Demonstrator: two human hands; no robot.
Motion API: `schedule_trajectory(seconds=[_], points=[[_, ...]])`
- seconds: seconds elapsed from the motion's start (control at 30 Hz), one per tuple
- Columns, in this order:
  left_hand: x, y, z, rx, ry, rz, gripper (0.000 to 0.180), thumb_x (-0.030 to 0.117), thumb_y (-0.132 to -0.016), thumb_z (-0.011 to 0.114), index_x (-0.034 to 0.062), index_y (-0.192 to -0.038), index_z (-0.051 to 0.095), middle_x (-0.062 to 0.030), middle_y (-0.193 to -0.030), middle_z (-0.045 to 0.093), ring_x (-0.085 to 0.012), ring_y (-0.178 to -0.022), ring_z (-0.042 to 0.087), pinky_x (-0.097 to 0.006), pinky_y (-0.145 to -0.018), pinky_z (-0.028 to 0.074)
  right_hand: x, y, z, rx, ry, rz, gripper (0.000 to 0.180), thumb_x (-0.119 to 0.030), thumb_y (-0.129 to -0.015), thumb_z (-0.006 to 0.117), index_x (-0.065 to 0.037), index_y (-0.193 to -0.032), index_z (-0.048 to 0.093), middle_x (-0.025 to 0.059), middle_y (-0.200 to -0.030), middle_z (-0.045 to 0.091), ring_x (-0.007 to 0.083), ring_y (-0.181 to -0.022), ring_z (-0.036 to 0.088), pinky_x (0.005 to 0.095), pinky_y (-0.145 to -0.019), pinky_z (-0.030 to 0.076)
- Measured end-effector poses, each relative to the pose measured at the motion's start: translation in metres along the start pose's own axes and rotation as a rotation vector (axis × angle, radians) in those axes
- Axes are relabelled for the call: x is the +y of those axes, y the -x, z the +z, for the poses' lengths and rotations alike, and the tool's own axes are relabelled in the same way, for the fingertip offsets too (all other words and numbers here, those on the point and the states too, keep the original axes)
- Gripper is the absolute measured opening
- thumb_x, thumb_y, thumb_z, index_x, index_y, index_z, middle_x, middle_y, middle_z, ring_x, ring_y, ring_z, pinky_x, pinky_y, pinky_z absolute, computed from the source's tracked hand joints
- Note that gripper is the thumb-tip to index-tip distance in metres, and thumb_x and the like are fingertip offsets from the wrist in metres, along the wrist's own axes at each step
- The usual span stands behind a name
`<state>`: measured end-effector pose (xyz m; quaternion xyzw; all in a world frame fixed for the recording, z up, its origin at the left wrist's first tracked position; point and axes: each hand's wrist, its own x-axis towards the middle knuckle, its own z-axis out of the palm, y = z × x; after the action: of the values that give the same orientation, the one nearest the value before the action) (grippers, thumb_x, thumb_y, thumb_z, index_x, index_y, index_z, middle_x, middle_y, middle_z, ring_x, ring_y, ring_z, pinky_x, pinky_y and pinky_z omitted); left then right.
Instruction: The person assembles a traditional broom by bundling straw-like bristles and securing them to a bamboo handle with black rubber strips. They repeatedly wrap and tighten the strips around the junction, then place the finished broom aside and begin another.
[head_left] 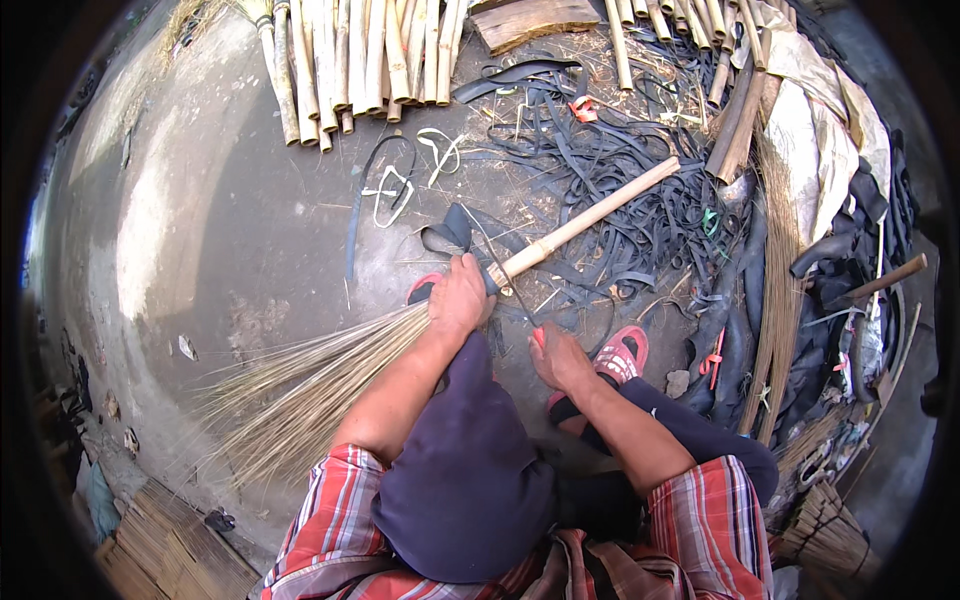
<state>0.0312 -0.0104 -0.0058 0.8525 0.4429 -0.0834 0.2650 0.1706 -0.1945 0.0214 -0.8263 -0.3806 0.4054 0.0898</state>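
My left hand (460, 295) is closed around the neck of a broom, where black rubber strip wraps the joint. The broom's pale bamboo handle (600, 215) points up to the right, and its straw bristles (310, 385) fan out to the lower left under my forearm. In my closed right hand (562, 360) is a knife (538, 335) with a red handle. Its long, thin, dark blade slants up to the left across the broom near the wrapped joint. A loose end of black rubber strip (448, 235) curls just beyond my left hand.
A tangle of black rubber strips (640, 230) covers the floor ahead to the right. Bamboo poles (370, 60) lie in a row at the far left, near a wooden block (535, 22). Long straw (775, 300) and sacking (815, 140) line the right side. Pink sandals (625, 352) are on my feet.
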Motion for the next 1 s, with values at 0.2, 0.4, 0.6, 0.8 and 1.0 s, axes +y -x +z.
schedule_trajectory(seconds=[0.2, 0.4, 0.6, 0.8, 1.0], points=[[-0.002, -0.005, -0.002, -0.214, 0.007, -0.06, 0.056, 0.041, -0.085, 0.084, 0.0, -0.116, 0.062, -0.0261, -0.11, 0.074, -0.0395, -0.109, 0.074, -0.047, -0.092, 0.06, 0.001, -0.001, -0.008, 0.013, 0.038, 0.019, 0.037, -0.032, -0.104, 0.057, 0.001, -0.121, 0.056, 0.0348, -0.101, 0.071, 0.055, -0.099, 0.069, 0.0616, -0.088, 0.053], [-0.005, -0.005, 0.014, -0.077, -0.012, -0.026, 0.06, 0.04, -0.083, 0.086, -0.0001, -0.117, 0.058, -0.0252, -0.108, 0.074, -0.0437, -0.106, 0.073, -0.052, -0.094, 0.057, 0.004, -0.001, 0.0, -0.014, 0.021, 0.0, 0.039, -0.034, -0.104, 0.058, 0.002, -0.121, 0.055, 0.0366, -0.1, 0.07, 0.0555, -0.098, 0.068, 0.0618, -0.085, 0.053], [-0.003, -0.012, -0.016, -0.211, 0.026, -0.037, 0.064, 0.044, -0.085, 0.085, -0.001, -0.122, 0.059, -0.0262, -0.112, 0.074, -0.0433, -0.11, 0.072, -0.051, -0.096, 0.057, -0.003, -0.004, -0.002, -0.069, 0.006, -0.01, 0.04, -0.034, -0.105, 0.056, 0.002, -0.122, 0.055, 0.0353, -0.103, 0.071, 0.0551, -0.101, 0.068, 0.0607, -0.09, 0.053], [0.004, -0.002, -0.007, -0.224, -0.082, -0.069, 0.057, 0.041, -0.086, 0.084, 0.001, -0.118, 0.059, -0.023, -0.105, 0.076, -0.0407, -0.104, 0.075, -0.048, -0.089, 0.06, 0.003, -0.002, 0.003, 0.031, -0.042, 0.034, 0.038, -0.033, -0.105, 0.056, 0.003, -0.118, 0.055, 0.0374, -0.099, 0.07, 0.0568, -0.098, 0.068, 0.062, -0.087, 0.052], [-0.006, 0.0, 0.012, -0.073, -0.115, 0.016, 0.056, 0.036, -0.085, 0.086, 0.0024, -0.117, 0.056, -0.0213, -0.104, 0.074, -0.0389, -0.099, 0.075, -0.048, -0.087, 0.061, 0.003, -0.005, 0.007, 0.054, -0.04, 0.038, 0.038, -0.031, -0.105, 0.056, 0.004, -0.119, 0.055, 0.0364, -0.099, 0.071, 0.056, -0.096, 0.069, 0.0617, -0.087, 0.053]])
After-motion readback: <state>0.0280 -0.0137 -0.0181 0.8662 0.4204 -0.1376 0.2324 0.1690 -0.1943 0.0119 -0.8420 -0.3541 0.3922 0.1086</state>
